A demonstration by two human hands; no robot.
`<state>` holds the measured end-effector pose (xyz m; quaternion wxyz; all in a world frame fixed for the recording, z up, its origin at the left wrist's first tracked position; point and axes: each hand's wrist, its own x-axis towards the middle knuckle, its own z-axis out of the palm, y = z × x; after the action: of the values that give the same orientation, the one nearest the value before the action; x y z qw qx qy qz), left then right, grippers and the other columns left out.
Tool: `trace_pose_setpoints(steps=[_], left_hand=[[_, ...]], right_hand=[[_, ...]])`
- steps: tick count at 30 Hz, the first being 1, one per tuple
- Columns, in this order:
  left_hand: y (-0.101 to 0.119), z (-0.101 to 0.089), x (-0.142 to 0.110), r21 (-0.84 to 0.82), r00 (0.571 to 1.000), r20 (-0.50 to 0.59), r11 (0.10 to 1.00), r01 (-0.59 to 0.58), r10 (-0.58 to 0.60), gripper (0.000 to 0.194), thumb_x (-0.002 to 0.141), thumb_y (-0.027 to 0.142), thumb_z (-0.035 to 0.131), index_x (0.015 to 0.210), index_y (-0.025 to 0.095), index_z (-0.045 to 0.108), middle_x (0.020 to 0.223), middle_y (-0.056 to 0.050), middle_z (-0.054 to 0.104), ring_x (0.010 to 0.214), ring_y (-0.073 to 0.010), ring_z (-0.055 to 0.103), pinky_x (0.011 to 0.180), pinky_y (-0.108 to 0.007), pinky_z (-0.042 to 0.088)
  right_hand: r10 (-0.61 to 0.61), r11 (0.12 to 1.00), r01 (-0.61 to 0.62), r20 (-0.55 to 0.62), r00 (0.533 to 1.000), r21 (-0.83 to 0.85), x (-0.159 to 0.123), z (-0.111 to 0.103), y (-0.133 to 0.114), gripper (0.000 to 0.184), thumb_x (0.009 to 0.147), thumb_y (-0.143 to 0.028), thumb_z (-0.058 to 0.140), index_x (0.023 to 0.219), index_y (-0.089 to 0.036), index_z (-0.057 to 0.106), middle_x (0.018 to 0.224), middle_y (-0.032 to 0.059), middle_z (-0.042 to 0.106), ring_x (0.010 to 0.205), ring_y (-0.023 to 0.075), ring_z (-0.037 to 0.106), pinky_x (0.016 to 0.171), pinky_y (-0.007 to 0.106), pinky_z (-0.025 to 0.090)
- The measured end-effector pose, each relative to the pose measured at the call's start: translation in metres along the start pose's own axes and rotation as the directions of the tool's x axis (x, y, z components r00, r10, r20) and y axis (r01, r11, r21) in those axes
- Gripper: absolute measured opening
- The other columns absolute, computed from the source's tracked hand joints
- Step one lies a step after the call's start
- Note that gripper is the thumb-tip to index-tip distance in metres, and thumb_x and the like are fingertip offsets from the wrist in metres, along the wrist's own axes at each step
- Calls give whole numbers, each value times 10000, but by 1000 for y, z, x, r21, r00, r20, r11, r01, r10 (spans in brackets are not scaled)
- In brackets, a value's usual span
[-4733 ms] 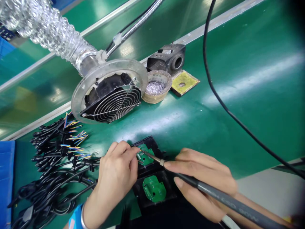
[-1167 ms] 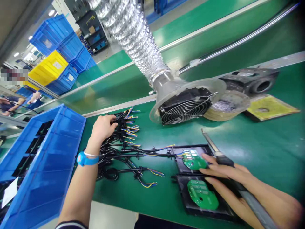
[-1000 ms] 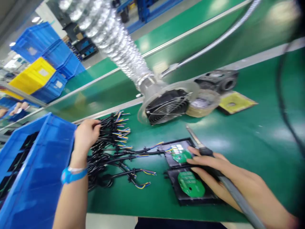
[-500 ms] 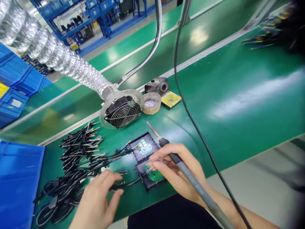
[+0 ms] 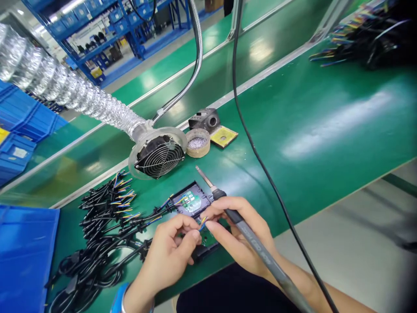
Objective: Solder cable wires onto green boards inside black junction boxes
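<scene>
My right hand (image 5: 244,230) is closed around a soldering iron (image 5: 249,239), its bare metal tip pointing up and away to the left. Thumb and forefinger of that hand are at the ends of thin blue and yellow wires (image 5: 203,222). My left hand (image 5: 174,245) is closed, pinching these wires close to their base; the cable behind is mostly hidden by the hand. Beneath both hands is a black plastic case with a green circuit board (image 5: 208,238), partly covered. Beyond it lies a second open case (image 5: 199,198) holding another board with wires on it.
A fume extractor fan (image 5: 159,158) hangs over the bench on a foil duct. Behind are a round tub (image 5: 198,144), a yellow sponge (image 5: 223,136) and an iron stand (image 5: 205,119). Black cables (image 5: 97,256) pile up at left beside a blue bin (image 5: 26,256). The iron's cord (image 5: 260,161) crosses the view.
My left hand has moved right from the cable pile to my right hand and closed on the wires. The right hand keeps the soldering iron. The view has shifted slightly.
</scene>
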<state>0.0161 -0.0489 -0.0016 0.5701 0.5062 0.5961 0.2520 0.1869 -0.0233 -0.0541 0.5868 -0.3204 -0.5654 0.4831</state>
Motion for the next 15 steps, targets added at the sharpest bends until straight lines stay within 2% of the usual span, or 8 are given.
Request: trace_pose_setpoints(steps=[5, 9, 12, 15], left_hand=[[1, 2, 2, -139, 997, 75, 990, -2, 12, 339, 891, 491, 594, 885, 152, 588, 747, -12, 601, 575, -89, 563, 534, -205, 514], [1, 3, 3, -261, 989, 145, 964, 50, -12, 386, 866, 531, 622, 854, 148, 575, 721, -17, 623, 637, -120, 620, 620, -241, 532], [2, 4, 3, -253, 983, 179, 967, 16, 31, 383, 918, 514, 554, 813, 146, 571, 679, -25, 639, 638, -126, 621, 674, -260, 509], [5, 6, 2, -239, 987, 141, 970, -44, 79, 355, 947, 481, 519, 838, 150, 584, 684, -23, 640, 655, -122, 601, 704, -265, 500]], right_hand=[[9, 997, -10, 14, 1000, 71, 1, 1, -2, 369, 854, -78, 618, 1145, -279, 513, 883, -9, 677, 781, 114, 669, 730, 235, 578], [57, 988, -64, 56, 997, 141, 3, 2, -7, 347, 862, -94, 618, 1138, -273, 508, 873, -6, 659, 735, 113, 663, 667, 234, 573], [88, 979, -99, 69, 994, 176, 3, 3, -11, 320, 863, -114, 624, 1126, -256, 510, 825, -12, 623, 673, 102, 628, 595, 218, 547], [116, 972, -127, 69, 991, 196, 3, 4, -14, 287, 873, -134, 611, 1112, -256, 508, 789, -23, 585, 636, 94, 592, 573, 215, 532]])
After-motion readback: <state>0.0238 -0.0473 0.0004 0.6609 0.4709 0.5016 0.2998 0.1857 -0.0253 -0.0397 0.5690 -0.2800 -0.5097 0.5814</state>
